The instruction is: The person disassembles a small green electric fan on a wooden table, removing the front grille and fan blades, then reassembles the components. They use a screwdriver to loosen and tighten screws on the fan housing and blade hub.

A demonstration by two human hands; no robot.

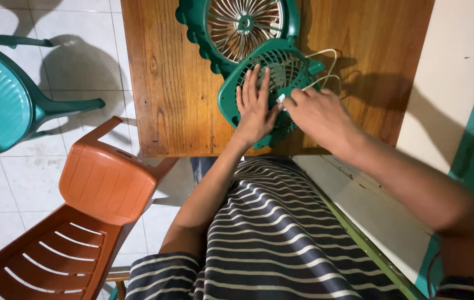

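Observation:
A green fan grille [281, 72] lies flat on the wooden table [176, 83], overlapping the green fan body [242, 25] with its pale blades further back. My left hand [255, 105] rests flat on the grille, fingers spread and pointing away from me. My right hand [319, 114] sits at the grille's right side, fingertips pinched on a small white piece [281, 98] at the grille. White wires [326, 66] loop out beside the grille to the right.
An orange plastic chair [81, 216] stands at the lower left and a teal chair [4, 100] at the far left on the white tiled floor. A pale wall and green-edged ledge [370, 222] run along the right.

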